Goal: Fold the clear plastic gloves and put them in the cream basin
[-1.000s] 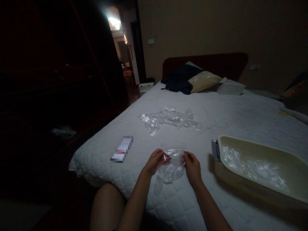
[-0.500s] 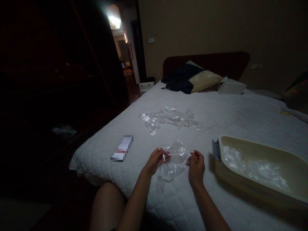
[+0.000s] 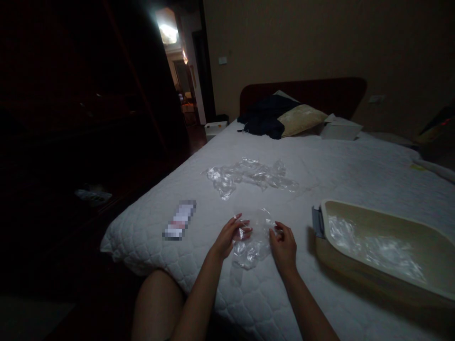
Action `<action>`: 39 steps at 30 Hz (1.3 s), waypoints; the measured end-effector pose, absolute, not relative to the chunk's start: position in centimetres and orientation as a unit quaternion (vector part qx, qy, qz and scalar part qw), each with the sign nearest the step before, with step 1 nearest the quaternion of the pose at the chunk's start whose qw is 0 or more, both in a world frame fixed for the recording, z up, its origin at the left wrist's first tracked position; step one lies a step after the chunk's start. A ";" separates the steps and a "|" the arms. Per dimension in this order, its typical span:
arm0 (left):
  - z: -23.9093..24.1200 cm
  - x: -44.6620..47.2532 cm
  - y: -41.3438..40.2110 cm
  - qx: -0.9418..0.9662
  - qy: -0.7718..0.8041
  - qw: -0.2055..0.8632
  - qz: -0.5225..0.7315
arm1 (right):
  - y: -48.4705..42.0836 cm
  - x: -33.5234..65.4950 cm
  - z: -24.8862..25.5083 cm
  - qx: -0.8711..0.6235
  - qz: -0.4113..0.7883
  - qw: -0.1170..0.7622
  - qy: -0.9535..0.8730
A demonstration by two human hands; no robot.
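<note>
A small crumpled piece of clear plastic film [image 3: 256,237] hangs just above the white quilted bed [image 3: 249,293], held between both hands. My left hand [image 3: 229,237] pinches its left edge with thumb and fingers. My right hand [image 3: 283,244] grips its right edge with fingers curled. Farther up the bed lies a larger heap of clear plastic [image 3: 249,176], apart from my hands.
A beige tub [image 3: 387,279] holding more clear plastic sits at the right. A small blurred packet [image 3: 179,219] lies to the left of my hands. Pillows [image 3: 302,118], dark clothes [image 3: 265,118] and a box [image 3: 340,129] rest by the headboard. The bed edge drops off at left.
My right hand moved left, back toward my left hand, after having pulled away. The plastic film between them has bunched up again.
</note>
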State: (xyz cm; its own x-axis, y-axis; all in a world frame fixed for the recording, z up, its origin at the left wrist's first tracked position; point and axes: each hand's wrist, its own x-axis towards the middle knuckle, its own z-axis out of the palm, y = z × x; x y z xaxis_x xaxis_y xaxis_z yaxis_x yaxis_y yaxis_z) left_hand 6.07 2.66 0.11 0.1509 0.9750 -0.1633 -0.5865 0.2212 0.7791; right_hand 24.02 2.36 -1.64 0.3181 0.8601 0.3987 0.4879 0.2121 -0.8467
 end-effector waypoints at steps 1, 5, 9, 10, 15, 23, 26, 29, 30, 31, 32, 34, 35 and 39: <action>0.0 6.1 2.7 0.285 0.340 0.704 0.555 | 2.4 24.1 -1.9 -0.605 0.179 0.537 -0.559; -0.3 5.9 2.8 0.281 0.335 0.706 0.557 | 2.6 24.3 -2.3 -0.611 0.198 0.530 -0.554; -0.5 5.8 2.9 0.269 0.332 0.708 0.562 | 2.5 24.4 -2.1 -0.616 0.197 0.555 -0.524; -0.5 5.8 2.9 0.264 0.327 0.712 0.562 | 2.5 24.4 -2.1 -0.614 0.204 0.563 -0.514; -0.6 5.7 2.9 0.254 0.316 0.722 0.560 | 2.3 24.6 -1.9 -0.613 0.224 0.595 -0.469; -0.6 5.6 2.9 0.260 0.309 0.723 0.560 | 1.8 24.5 -0.7 -0.649 0.173 0.617 -0.410; -0.5 5.6 2.8 0.261 0.315 0.720 0.560 | 1.7 24.1 -0.4 -0.637 0.173 0.599 -0.453; -0.3 5.7 2.8 0.261 0.319 0.718 0.561 | 1.7 23.8 -0.6 -0.642 0.146 0.544 -0.520; -0.2 5.7 2.7 0.260 0.320 0.718 0.561 | 1.8 23.9 -0.7 -0.642 0.137 0.526 -0.541; -0.2 5.7 2.7 0.260 0.322 0.717 0.561 | 1.9 23.9 -0.9 -0.639 0.132 0.513 -0.557; -0.2 5.7 2.7 0.259 0.326 0.716 0.561 | 2.0 24.0 -1.0 -0.636 0.130 0.508 -0.567; -0.2 5.7 2.7 0.258 0.336 0.711 0.562 | 2.1 24.3 -1.3 -0.632 0.131 0.513 -0.566; -0.2 5.7 2.7 0.259 0.341 0.708 0.561 | 2.2 24.4 -1.4 -0.634 0.131 0.521 -0.556; -0.3 5.8 3.0 0.276 0.356 0.707 0.546 | 2.1 24.7 -1.6 -0.658 0.131 0.550 -0.498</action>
State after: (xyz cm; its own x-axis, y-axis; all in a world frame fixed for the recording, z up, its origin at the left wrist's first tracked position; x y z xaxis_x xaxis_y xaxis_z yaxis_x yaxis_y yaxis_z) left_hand 5.79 2.99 -0.31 0.1506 0.9676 -0.2024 -0.5746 0.2523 0.7786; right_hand 24.73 2.08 -1.58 0.4707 0.7986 0.3751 0.5110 0.0998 -0.8538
